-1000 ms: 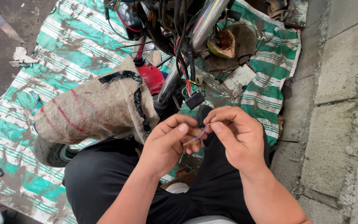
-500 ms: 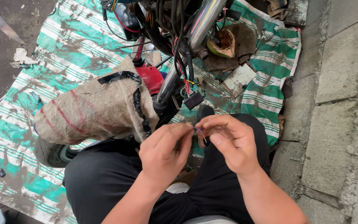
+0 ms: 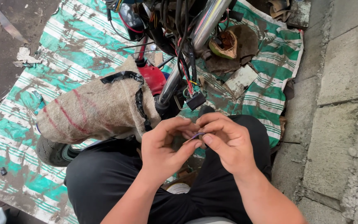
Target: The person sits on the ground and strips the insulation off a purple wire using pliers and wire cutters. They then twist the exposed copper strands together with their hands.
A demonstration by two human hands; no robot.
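- The left hand [image 3: 162,151] and right hand [image 3: 228,143] meet over the person's lap, fingers curled in, both pinching a thin purple wire [image 3: 196,135] between thumbs and fingertips; neither hand is open.
- The wire shows only as a short stretch between the fingertips, above the black trousers [image 3: 104,182]. Its ends are hidden by the fingers, so I cannot tell whether it is bare, joined or loose.
- By my judgement the work is midway: the wire is in hand and being fiddled with, but no finished joint shows.
- Just beyond the hands a small black connector [image 3: 196,101] dangles on red and yellow leads, touching neither hand, so it looks not yet hooked up.
- To the left, burlap sacking [image 3: 92,108] bound with black tape covers a bulky part of the machine, with a tyre [image 3: 54,151] below it.
- Farther off, a chrome tube [image 3: 195,41] and a tangle of black cables [image 3: 175,20] hang open above the green striped tarp [image 3: 75,45].
- Concrete slabs [image 3: 344,83] run along the right.
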